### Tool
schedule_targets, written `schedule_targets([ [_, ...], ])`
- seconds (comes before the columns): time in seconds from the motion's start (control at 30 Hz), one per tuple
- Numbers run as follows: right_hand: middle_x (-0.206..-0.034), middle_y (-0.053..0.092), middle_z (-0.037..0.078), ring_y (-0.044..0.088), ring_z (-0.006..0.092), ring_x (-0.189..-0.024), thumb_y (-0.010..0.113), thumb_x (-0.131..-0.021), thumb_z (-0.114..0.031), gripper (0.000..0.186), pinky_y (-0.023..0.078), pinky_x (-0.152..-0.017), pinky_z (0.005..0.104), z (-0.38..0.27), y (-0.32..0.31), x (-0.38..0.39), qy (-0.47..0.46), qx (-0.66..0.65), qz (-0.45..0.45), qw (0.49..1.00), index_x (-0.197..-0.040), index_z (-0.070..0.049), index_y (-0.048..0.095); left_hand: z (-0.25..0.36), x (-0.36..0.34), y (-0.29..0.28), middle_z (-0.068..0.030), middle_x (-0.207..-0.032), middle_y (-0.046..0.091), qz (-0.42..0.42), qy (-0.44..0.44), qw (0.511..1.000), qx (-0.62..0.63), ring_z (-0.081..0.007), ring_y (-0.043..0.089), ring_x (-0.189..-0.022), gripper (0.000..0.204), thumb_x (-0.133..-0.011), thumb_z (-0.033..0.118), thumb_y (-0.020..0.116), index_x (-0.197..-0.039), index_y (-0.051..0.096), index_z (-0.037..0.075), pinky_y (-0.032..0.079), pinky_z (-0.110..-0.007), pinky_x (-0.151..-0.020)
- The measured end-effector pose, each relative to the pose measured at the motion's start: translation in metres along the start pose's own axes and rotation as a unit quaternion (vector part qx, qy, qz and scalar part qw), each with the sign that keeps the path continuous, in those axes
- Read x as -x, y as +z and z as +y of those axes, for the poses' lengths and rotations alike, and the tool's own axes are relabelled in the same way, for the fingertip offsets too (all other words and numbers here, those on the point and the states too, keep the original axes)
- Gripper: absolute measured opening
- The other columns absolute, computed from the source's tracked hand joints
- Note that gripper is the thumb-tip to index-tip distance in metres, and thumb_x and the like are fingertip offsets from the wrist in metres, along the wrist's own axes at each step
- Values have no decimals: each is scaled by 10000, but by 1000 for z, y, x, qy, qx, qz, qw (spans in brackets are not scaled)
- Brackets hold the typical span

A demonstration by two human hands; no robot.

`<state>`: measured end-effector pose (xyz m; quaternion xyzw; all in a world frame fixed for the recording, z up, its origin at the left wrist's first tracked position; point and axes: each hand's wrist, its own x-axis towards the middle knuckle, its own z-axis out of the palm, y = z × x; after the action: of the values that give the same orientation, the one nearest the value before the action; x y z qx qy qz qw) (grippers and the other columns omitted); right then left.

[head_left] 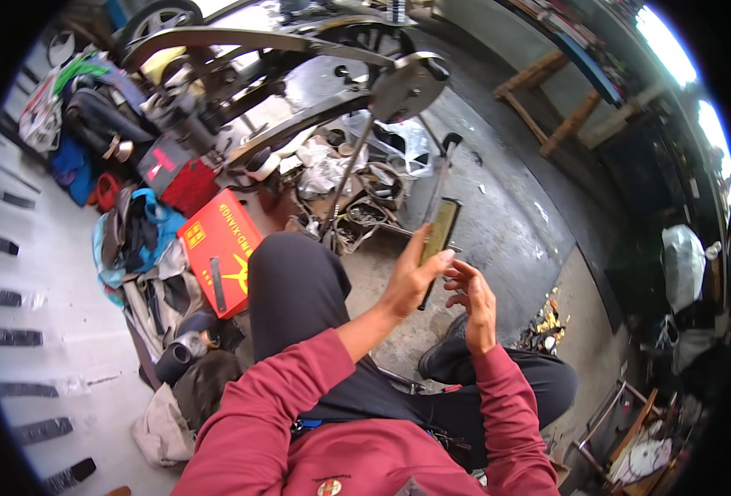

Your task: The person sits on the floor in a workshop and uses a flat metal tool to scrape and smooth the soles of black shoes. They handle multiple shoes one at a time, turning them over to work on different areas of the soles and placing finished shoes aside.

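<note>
Above my lap, my left hand [411,281] is closed around a slim dark-edged phone [441,231] with a yellow-green face. The phone is tilted, its top end pointing away from me. Just right of it is my right hand [474,302], with fingers apart and loosely bent. Its fingertips come close to the phone's right edge; whether they touch it I cannot tell. Beyond the phone stands a metal machine [407,87] with a round plate and thin legs.
A red box [221,252] lies left of my knee, beside heaped bags and cloths [134,231]. Bins of small parts [365,211] sit under the machine. A wooden-legged bench [564,107] stands at the far right. Scraps [547,322] lie near my right knee.
</note>
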<state>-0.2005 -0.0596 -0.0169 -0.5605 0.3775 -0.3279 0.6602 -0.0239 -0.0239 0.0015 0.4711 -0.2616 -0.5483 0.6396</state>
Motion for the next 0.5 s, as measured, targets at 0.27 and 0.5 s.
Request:
schedule_targets([
  [0.27,-1290,648,121,608,163,-1068,468,-1109,-461,577,537,-800,311,-15,-1,-1,0,-14,4,1000,-1435,3,572,-5,-7,5,-52,-1220,601,5,44,999,17,-124,566,-1083,660,-972,265,718,-1509,446,-6,470,-277,-932],
  [0.5,-1255,656,89,636,161,-1067,410,-1104,-559,668,528,-791,312,-12,-3,-4,-11,17,8,1000,-1439,3,544,-7,-11,7,-136,-1311,626,17,53,998,-38,-176,600,-1170,871,-896,266,828,-1561,369,-59,490,-311,-1015],
])
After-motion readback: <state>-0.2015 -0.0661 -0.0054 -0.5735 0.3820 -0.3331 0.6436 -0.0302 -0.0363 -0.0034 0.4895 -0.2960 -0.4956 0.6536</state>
